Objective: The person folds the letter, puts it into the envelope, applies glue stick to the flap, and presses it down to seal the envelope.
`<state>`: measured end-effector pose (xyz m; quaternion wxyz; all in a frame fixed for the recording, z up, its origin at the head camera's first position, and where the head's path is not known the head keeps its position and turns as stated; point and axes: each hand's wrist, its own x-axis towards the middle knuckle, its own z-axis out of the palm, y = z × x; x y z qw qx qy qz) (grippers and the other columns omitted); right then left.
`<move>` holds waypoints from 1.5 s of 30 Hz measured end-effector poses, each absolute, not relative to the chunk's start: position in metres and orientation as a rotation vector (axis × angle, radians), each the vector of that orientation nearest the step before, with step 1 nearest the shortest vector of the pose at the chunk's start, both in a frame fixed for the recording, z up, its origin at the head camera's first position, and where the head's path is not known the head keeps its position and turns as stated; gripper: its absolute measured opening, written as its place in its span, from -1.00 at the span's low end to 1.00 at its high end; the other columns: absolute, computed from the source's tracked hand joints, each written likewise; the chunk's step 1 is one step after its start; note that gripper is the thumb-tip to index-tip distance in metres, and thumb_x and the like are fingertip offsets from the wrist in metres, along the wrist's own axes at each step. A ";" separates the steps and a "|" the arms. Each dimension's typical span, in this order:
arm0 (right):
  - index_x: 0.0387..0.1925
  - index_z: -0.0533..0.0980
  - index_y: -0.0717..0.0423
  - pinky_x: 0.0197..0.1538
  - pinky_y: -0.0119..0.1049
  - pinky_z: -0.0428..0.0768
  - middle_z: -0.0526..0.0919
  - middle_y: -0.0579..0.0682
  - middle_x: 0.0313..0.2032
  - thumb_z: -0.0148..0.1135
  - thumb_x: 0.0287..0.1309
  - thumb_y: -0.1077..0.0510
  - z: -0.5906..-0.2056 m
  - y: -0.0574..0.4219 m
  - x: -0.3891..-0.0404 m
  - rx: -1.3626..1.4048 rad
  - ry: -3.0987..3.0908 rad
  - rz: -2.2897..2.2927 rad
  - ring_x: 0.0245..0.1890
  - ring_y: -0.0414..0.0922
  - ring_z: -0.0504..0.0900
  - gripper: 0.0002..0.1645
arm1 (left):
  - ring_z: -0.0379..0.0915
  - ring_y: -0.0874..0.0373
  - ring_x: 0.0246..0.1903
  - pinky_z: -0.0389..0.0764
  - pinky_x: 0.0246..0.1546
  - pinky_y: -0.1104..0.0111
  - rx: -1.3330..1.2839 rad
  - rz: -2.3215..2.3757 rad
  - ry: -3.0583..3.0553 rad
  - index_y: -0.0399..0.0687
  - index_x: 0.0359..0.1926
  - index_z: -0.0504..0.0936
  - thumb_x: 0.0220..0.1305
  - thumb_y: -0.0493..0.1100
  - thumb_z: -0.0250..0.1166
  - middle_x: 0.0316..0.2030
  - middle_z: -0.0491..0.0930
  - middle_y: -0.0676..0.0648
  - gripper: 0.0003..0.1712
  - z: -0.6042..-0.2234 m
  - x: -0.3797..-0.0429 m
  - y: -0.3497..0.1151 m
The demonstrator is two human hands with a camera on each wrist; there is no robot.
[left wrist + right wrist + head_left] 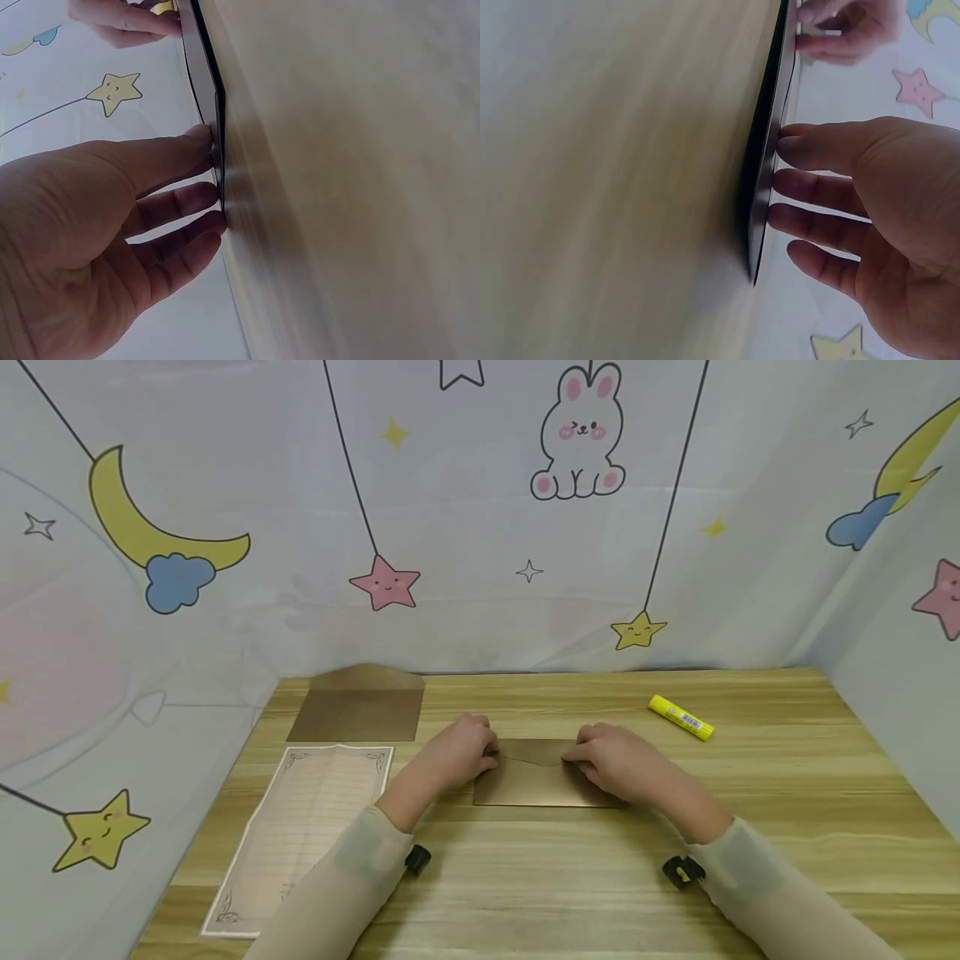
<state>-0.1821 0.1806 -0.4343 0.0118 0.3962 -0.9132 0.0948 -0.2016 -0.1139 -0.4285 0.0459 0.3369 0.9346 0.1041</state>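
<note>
A brown envelope (528, 783) lies in front of me on the table, its flap (536, 750) folded down over its upper part. At its upper left my left hand (461, 752) touches it. The left wrist view shows that thumb (196, 139) on the upper face and the fingertips right at the edge. My right hand (618, 762) rests on the envelope's right part. In the right wrist view its thumb and fingertips (786, 214) press on the upper face, fingers fairly straight. The near edge of the envelope shows a dark shadow beneath it.
A second brown envelope (356, 717), flap raised, lies at the back left. Below it is a sheet of lined letter paper (315, 827) with a decorated border. At the back right lies a yellow glue stick (681, 717). A printed curtain (480, 527) stands behind the table.
</note>
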 end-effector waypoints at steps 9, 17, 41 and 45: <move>0.22 0.70 -0.11 -0.11 -0.15 0.55 0.55 -0.08 -0.19 0.28 0.50 0.19 -0.432 0.144 -0.182 1.300 -2.872 0.206 -0.23 -0.11 0.48 -0.65 | 0.59 -0.01 -0.11 0.66 -0.03 0.22 1.036 0.269 2.870 -0.07 -0.19 0.85 0.36 -0.18 0.51 -0.21 0.63 -0.05 -0.93 -0.431 -0.203 -0.112; 0.37 0.60 -0.15 -0.12 -0.14 0.51 0.55 -0.04 -0.13 0.19 0.57 0.17 -0.428 0.127 -0.186 1.320 -2.905 0.168 -0.19 -0.07 0.45 -0.55 | 0.59 -0.04 -0.12 0.66 -0.04 0.19 1.009 0.276 2.874 -0.09 -0.23 0.84 0.35 -0.20 0.51 -0.21 0.62 -0.08 -0.95 -0.427 -0.203 -0.110; 0.17 0.73 0.09 0.13 0.00 0.66 0.68 -0.01 0.07 0.29 0.42 0.33 -0.430 0.212 -0.185 1.213 -2.984 0.435 0.11 0.02 0.64 -0.64 | 0.57 -0.04 -0.12 0.64 -0.01 0.17 1.000 0.240 2.903 -0.02 -0.29 0.81 0.38 -0.18 0.49 -0.23 0.60 -0.03 -0.93 -0.428 -0.197 -0.109; 0.16 0.73 0.12 0.13 0.00 0.65 0.68 0.00 0.06 0.28 0.42 0.33 -0.429 0.212 -0.186 1.226 -2.980 0.442 0.10 0.02 0.64 -0.65 | 0.57 -0.01 -0.18 0.66 -0.07 0.22 1.045 0.171 2.929 -0.02 -0.27 0.82 0.38 -0.23 0.47 -0.26 0.61 0.00 -0.95 -0.430 -0.194 -0.106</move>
